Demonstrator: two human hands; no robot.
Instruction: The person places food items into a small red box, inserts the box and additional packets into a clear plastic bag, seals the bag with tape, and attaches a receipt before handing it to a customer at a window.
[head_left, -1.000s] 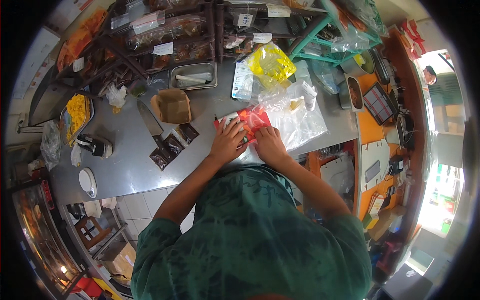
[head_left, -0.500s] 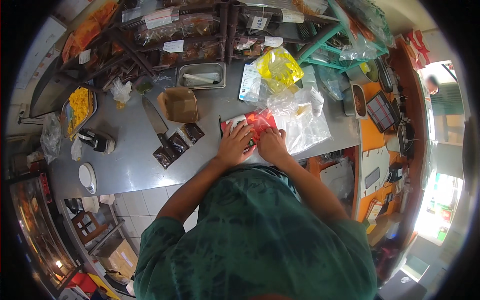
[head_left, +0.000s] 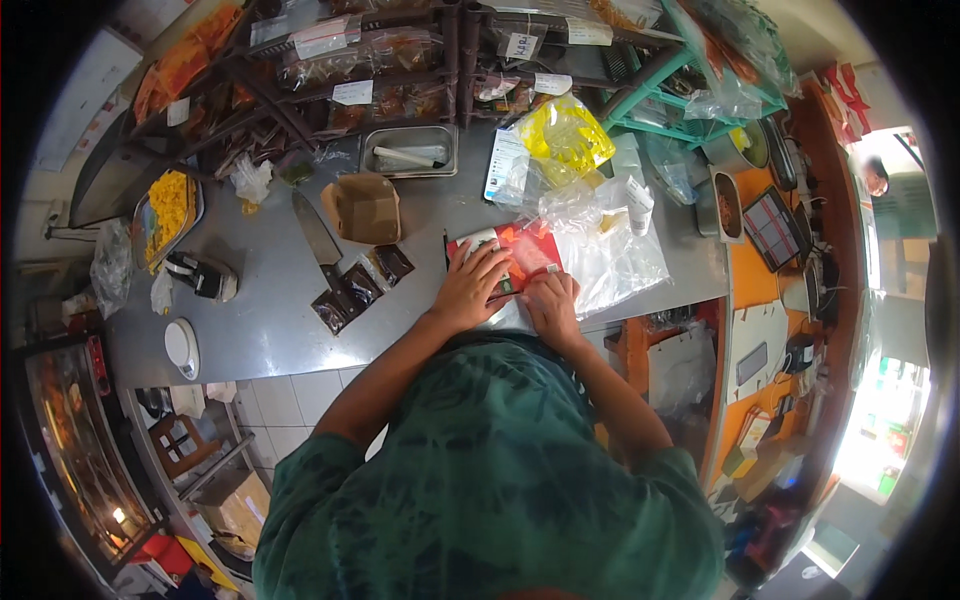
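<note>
A flat red printed packet (head_left: 533, 250) with white and dark patches lies near the counter's front edge. My left hand (head_left: 470, 287) rests on its left half, fingers stretched out and lying flat. At the packet's near right corner my right hand (head_left: 552, 302) is closed, fingers curled in and pressed together at the edge; the fingertips are partly hidden. Crumpled clear plastic bags (head_left: 620, 255) spread just to the right. Left of my hands lie several dark sachets (head_left: 362, 285), with the handle of a large knife (head_left: 318, 235) across them.
An open brown carton (head_left: 362, 208) and a steel tray (head_left: 409, 150) stand farther back. A yellow bag (head_left: 565, 140) sits behind the packet. To the left are a tray of yellow food (head_left: 170, 215) and a white round scale (head_left: 181, 348). Loaded racks (head_left: 360, 60) line the back.
My right hand has slid from the packet's middle down to its near right corner, uncovering more of the red surface. The left hand stays flat on the packet. The whole view has shifted slightly.
</note>
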